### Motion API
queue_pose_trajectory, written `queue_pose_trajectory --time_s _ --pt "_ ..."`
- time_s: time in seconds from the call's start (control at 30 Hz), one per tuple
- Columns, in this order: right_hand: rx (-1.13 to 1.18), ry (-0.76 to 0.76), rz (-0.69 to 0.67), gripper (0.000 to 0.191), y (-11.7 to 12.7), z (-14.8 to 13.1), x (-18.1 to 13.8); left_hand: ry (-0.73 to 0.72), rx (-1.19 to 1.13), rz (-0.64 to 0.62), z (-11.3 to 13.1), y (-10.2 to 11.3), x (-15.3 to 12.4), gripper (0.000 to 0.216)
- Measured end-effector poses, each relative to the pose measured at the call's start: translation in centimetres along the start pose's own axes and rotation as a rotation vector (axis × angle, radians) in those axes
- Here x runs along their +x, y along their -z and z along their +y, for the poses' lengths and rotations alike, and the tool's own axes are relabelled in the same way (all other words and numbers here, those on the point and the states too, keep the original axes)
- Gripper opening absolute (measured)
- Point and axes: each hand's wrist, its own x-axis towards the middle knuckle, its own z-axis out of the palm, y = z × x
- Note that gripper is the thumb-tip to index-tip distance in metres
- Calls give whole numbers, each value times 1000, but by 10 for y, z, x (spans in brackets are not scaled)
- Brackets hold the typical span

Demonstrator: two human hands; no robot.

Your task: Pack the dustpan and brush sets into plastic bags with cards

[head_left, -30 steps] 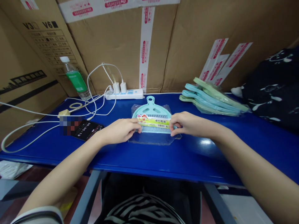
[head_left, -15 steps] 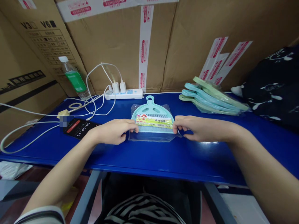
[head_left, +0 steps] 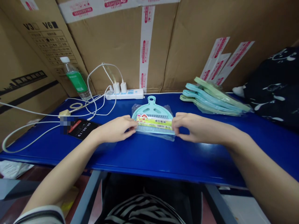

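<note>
A light-blue dustpan and brush set lies on the blue table, handle pointing away from me, inside a clear plastic bag. A yellow-green printed label crosses its middle, and grey bristles show above and below it. My left hand pinches the bag at the set's near left corner. At the near right corner my right hand has thumb and fingers closed on the bag's edge. The bag's near flap is folded in close to the dustpan's front edge.
Several bagged green and blue dustpan sets are stacked at the back right, beside a dark patterned cloth. On the left are a phone, white cables, a power strip and a bottle. Cardboard walls the back.
The bag's near flap, spread flat toward me before, is now drawn in and folded near the dustpan's front edge. Both hands remain at the two near corners, their fingers shifted slightly.
</note>
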Motion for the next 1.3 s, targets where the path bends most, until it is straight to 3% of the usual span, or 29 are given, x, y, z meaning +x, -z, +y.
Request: queue_pose_trajectory --time_s 0.23,0.37,0.53,0.87,1.07,1.2,1.3 --pt "48 -62 -30 15 0 -1 0 98 78 11 3 -1 2 21" --pt "78 -74 -29 3 2 -7 3 124 91 26 4 -4 4 15" --pt "51 -151 -18 12 -1 -11 9 209 131 58 5 -9 9 17" --pt "173 -243 135 16 -8 -7 14 214 139 215 3 -19 14 22" --pt "260 -295 104 17 -6 -6 15 262 54 204 1 -19 14 12" --pt "295 -201 56 18 -4 -7 11 243 -67 138 5 -12 8 14" --pt "207 -51 105 21 -4 -7 9 218 -121 87 8 -7 5 19"
